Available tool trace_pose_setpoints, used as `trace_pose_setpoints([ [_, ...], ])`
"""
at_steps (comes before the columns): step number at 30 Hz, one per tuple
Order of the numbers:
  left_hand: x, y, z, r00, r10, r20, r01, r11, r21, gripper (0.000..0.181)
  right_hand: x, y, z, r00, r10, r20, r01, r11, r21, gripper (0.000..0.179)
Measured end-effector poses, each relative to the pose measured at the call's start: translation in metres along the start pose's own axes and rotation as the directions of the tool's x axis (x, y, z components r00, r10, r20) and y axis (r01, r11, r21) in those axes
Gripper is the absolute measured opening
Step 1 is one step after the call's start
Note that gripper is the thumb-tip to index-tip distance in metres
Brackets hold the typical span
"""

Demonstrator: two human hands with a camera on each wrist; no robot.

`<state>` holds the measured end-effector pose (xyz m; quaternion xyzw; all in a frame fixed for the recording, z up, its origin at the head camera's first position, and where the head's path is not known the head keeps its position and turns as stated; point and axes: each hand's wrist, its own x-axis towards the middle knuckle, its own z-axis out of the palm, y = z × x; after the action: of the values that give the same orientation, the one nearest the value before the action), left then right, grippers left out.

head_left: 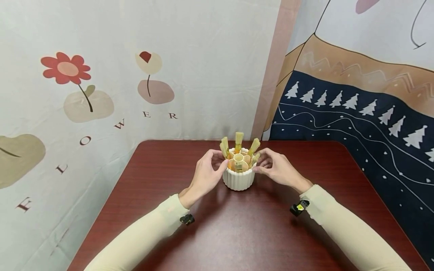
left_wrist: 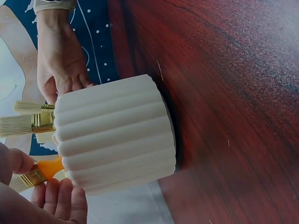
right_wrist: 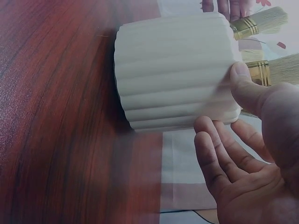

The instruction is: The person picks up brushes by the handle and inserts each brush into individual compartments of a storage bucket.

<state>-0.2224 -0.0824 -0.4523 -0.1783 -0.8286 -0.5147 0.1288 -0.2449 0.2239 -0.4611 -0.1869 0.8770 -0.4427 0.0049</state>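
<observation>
A white ribbed brush holder with a flower-shaped divider stands on the table near its back edge. Several flat paintbrushes stand in it, bristles up and splayed outward. On its left side my left hand has thumb and fingers about a paintbrush with an orange handle, the thumb at its metal band. My right hand is at the right side, its thumb touching the rim beside a brass-banded brush. The right fingers lie loosely bent along the holder's side; whether each one touches is unclear.
The dark red tabletop reaches toward me under both forearms. Behind it hangs a pale cloth printed with flowers and letters. A dark blue cloth with white trees hangs at the right. A black strap device sits at the right wrist.
</observation>
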Motion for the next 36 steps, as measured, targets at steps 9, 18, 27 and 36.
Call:
trace_pose_setpoints([
  [9,-0.001,-0.002,0.000,1.000,-0.008,0.005,0.007,0.998,0.055,0.025,-0.002,0.000,0.001,1.000,0.010,0.007,-0.010,1.000,0.017,0.050],
  [18,-0.001,-0.006,-0.001,1.000,-0.016,0.013,0.015,0.997,0.076,0.025,-0.003,-0.001,0.002,1.000,0.011,0.006,-0.011,1.000,0.022,0.050],
  [27,0.000,-0.007,-0.003,0.999,-0.029,0.029,0.027,0.996,0.091,0.025,-0.003,-0.003,0.002,1.000,0.003,0.005,-0.003,1.000,0.012,0.051],
  [36,-0.001,-0.010,-0.003,0.998,-0.024,0.053,0.020,0.998,0.065,0.022,-0.003,-0.004,0.002,1.000,-0.002,0.003,0.001,1.000,0.010,0.051],
])
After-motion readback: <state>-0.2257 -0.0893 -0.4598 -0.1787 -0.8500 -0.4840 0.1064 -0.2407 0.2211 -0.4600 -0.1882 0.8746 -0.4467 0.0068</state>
